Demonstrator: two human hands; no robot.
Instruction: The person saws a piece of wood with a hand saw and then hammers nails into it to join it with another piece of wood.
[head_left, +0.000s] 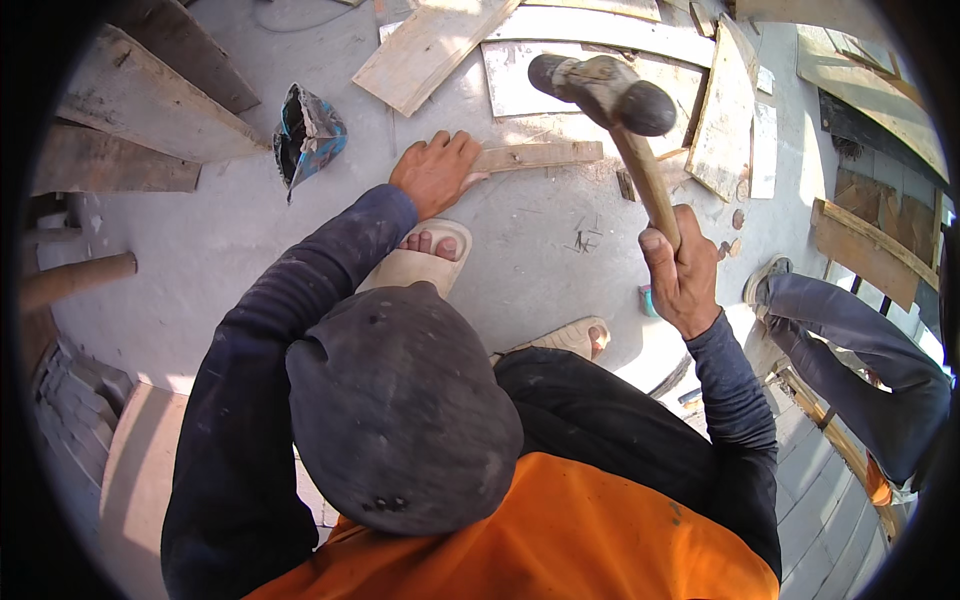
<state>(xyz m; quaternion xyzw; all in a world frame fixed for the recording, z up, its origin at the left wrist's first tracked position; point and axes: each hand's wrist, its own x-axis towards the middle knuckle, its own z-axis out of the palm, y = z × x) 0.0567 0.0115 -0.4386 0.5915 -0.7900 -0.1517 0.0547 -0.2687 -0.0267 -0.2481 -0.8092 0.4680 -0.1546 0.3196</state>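
Note:
My right hand [685, 270] is raised, fingers wrapped round the wooden handle of a hammer [602, 88]. The hammer's dark, rounded metal head is up above the floor. At the left end of a short wooden strip [545, 154] is my left hand [437, 172], its thumb on the near side and its fingers over the far side, holding the strip against the floor. Between my hands, several loose nails [583, 238] lie on the concrete.
Boards [432, 50] lie scattered at the far side, and more planks [150, 95] lean at the left. A torn, open bag [308, 140] stands beyond my left forearm. Another person's legs [850, 335] are close by at the right. My sandalled feet flank the work spot.

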